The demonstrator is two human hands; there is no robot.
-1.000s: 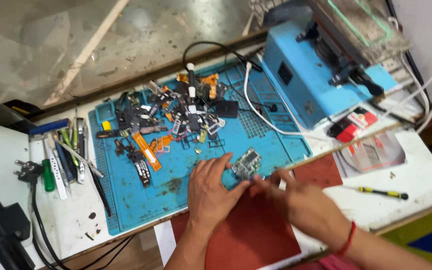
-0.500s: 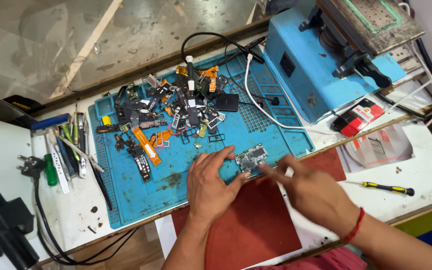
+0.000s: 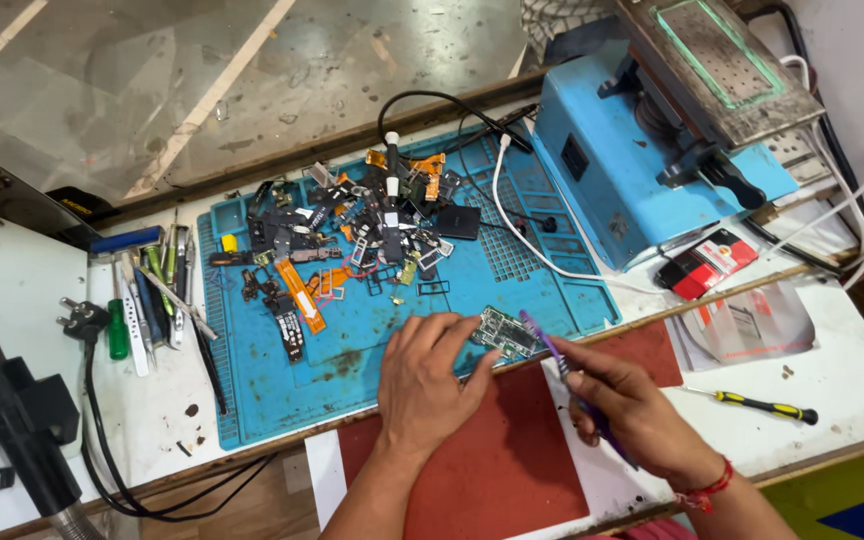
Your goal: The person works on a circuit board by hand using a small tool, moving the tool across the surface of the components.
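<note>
Red-and-black flat rectangular packet (image 3: 707, 264) lies just in front of the blue machine (image 3: 632, 170), against its lower right corner. Clear plastic pouch (image 3: 752, 325) with printed insert lies nearer, beside the packet. No screens lit.

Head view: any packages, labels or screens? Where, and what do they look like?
Small box: flat red, black and white rectangle, right of the blue machine.
Clear pouch: see-through plastic, below the box.
Phone: dark slab, far left edge; its back shows, no screen.
No lit screens or signs.
</note>
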